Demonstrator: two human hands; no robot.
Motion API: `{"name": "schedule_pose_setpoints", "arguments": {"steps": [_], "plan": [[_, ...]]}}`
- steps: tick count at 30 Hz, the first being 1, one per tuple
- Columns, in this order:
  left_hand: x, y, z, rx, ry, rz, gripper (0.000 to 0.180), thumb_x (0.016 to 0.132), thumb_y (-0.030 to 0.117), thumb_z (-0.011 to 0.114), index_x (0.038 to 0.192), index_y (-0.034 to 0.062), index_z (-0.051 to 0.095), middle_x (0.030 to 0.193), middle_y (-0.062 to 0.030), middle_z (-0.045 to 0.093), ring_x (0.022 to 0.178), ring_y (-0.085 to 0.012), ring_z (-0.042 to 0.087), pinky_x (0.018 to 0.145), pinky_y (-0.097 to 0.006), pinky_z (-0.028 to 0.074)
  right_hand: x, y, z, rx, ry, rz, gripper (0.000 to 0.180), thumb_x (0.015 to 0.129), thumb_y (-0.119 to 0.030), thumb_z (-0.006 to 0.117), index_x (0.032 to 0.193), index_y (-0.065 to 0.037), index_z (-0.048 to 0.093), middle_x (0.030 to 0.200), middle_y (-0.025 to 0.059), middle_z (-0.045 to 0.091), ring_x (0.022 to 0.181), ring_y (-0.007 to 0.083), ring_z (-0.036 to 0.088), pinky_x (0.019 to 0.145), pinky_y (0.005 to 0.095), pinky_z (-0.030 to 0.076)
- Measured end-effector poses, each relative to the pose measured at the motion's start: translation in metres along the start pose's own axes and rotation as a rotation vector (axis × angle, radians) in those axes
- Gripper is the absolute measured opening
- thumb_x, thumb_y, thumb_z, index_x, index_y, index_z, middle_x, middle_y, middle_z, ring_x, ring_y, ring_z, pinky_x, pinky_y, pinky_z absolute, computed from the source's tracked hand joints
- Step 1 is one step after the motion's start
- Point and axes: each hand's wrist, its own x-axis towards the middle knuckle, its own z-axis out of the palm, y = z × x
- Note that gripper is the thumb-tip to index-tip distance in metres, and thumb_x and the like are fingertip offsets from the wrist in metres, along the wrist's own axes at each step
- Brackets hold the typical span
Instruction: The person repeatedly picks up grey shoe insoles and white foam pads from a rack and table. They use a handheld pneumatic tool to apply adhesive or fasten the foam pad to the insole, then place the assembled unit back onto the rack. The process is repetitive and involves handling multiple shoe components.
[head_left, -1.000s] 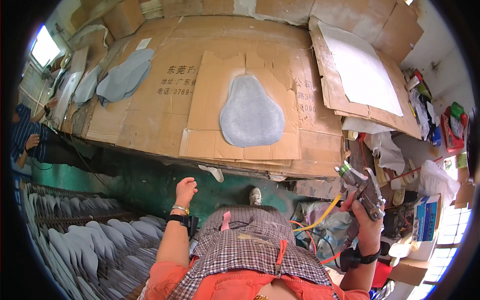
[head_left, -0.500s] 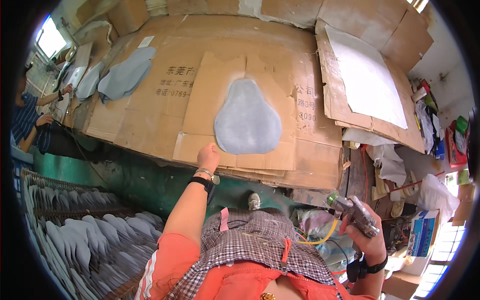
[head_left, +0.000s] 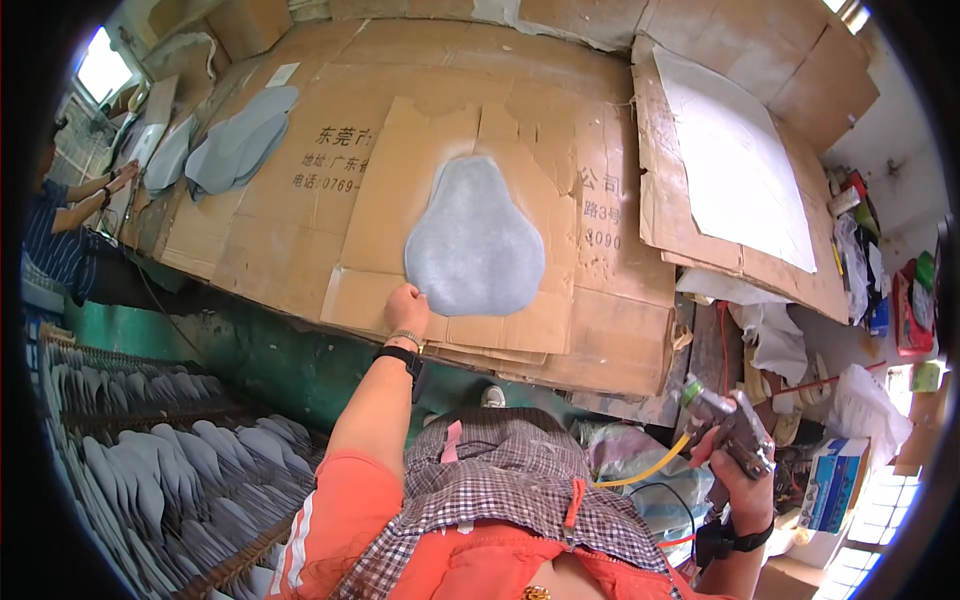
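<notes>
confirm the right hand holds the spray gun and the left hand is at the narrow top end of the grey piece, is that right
Not quite: the head view shows the left hand at the lower left edge of the grey piece, not its narrow top end. The right hand does hold the spray gun.

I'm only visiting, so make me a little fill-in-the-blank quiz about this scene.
1. The right hand holds a spray gun fed by a hose coloured ____.
2. The left hand is at the lower-____ edge of the grey pear-shaped sheet.
3. That sheet lies on cardboard coloured ____.

Missing words: yellow; left; brown.
</notes>
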Motion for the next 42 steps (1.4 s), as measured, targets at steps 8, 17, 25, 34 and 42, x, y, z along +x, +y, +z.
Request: {"name": "schedule_pose_setpoints", "arguments": {"steps": [8,17,25,34,42], "plan": [[-0.002,0.006,0.0,-0.87,-0.084,-0.323,0.013,0.075,0.002,0.068,0.084,0.003,0.058,0.074,-0.0056,0.062,0.053,-0.0143,0.059,0.044,-0.027,0.045,0.024,0.01,-0.003,0.039,0.115,-0.085,0.065,0.078,-0.025,0.069,0.13,0.002,0.041,0.079,0.0093,0.061,0.07,0.0163,0.06,0.067,0.0299,0.048],[-0.005,0.005,0.001,-0.927,-0.105,-0.41,0.021,0.077,0.004,0.067,0.095,0.004,0.057,0.077,-0.005,0.062,0.054,-0.0129,0.057,0.048,-0.023,0.045,0.008,0.019,-0.018,0.024,-0.19,0.031,0.06,0.074,-0.017,0.072,0.125,0.002,0.047,0.079,0.0107,0.063,0.071,0.0159,0.06,0.069,0.0289,0.048],[-0.009,-0.006,0.007,-1.214,-0.17,-0.484,0.018,0.085,0.012,0.062,0.1,0.0045,0.056,0.086,-0.0062,0.062,0.074,-0.0177,0.06,0.064,-0.033,0.05,0.005,0.021,-0.035,0.03,-0.05,0.04,0.061,0.073,-0.02,0.073,0.123,0.003,0.047,0.08,0.0121,0.063,0.07,0.0175,0.061,0.069,0.0302,0.049],[-0.014,0.017,0.01,-1.134,-0.215,-0.379,0.03,0.081,0.004,0.059,0.11,0.0046,0.052,0.099,-0.0092,0.06,0.085,-0.0227,0.06,0.073,-0.039,0.052,0.035,0.029,-0.028,0.066,-0.141,-0.018,0.06,0.072,-0.015,0.071,0.125,0.003,0.046,0.076,0.012,0.062,0.07,0.0192,0.061,0.069,0.0329,0.049],[-0.05,0.073,-0.083,-1.688,-0.397,-0.035,0.042,0.082,0.0,0.058,0.122,0.0099,0.05,0.111,-0.0046,0.059,0.1,-0.0206,0.06,0.081,-0.043,0.053,0.09,0.017,0.009,-0.056,-0.302,0.019,0.025,0.083,-0.008,0.061,0.107,-0.001,0.06,0.103,0.0092,0.061,0.092,0.0163,0.056,0.08,0.0288,0.046]]}}
